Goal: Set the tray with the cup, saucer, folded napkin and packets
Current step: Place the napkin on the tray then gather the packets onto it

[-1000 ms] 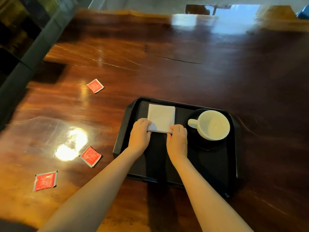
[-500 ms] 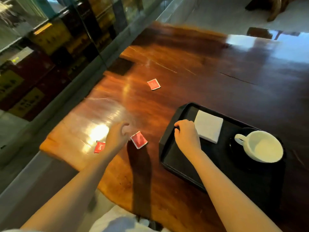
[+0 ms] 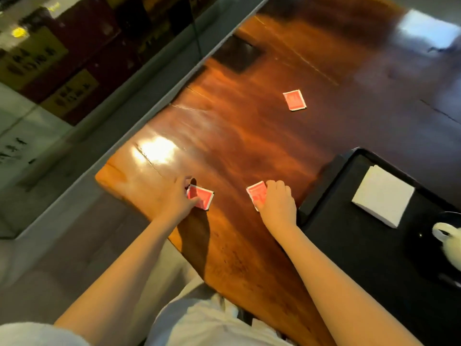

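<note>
- Glossy reddish-brown wood formed the table (image 3: 249, 136), seen from above at a slant, with a bright glare patch near its left end and a grey ledge and glass wall beyond that edge.
- At the far left of the action, the left hand (image 3: 174, 199) lay on the table near its left end, thumb and fingers pinching the near red packet (image 3: 200, 197), which sat partly tucked under the fingertips.
- Just to the right, a middle red packet (image 3: 257, 194) lay flat on the wood, with the right hand (image 3: 278, 204) curled over its right side; the fingers were bent together onto it, but whether they gripped it could not be told.
- Farther back and slightly right, a third red packet (image 3: 294, 100) lay alone on the table, well apart from both hands.
- To the right of the right hand stood the black tray (image 3: 324, 196), its left rim just beside that wrist.
- On the tray lay the white folded napkin (image 3: 383, 196), flat and square.
- At the right picture edge, the white cup (image 3: 446, 237) showed only its handle side, sitting on a dark saucer (image 3: 434, 265) on the tray.
</note>
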`<state>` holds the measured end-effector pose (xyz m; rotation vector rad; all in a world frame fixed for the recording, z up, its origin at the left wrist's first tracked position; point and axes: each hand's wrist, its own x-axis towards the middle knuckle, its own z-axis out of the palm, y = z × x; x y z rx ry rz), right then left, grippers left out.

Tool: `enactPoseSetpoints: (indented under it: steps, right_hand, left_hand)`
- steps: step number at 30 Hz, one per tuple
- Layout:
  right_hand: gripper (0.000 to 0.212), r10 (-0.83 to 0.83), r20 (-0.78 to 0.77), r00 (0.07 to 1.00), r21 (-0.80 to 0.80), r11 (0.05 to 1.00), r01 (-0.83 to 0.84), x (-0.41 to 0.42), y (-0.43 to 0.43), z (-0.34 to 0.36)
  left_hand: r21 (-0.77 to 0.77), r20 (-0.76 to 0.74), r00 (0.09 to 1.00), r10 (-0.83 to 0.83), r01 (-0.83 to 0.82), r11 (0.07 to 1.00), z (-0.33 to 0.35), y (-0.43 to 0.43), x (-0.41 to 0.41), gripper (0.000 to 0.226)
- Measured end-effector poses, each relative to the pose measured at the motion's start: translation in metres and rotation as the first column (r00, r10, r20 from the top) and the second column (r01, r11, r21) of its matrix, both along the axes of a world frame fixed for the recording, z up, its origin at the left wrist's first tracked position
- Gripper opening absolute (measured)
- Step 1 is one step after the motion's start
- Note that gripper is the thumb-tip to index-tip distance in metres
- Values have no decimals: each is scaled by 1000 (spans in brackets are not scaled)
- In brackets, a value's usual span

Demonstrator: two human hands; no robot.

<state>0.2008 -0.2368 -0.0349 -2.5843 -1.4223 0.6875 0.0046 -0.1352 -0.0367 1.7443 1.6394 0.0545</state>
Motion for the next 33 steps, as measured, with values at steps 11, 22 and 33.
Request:
enactPoseSetpoints:
  steps: [11,22,33]
  right_hand:
    - [31,-197,-159,967,-22,980,196,-10,13,-12]
    - [26,-284,-739,612,-48,927,372,-21,36,43]
    - [27,-174,-748,641,184,873,452,4,40,119]
  left_hand:
    - [-10,122,992,-28,29,1000,-21,10,-2,27]
    - [-374,404,866,295,-138,917,20,24,16,11]
    - [-566,669,618,413,62,822,95,46,47,12]
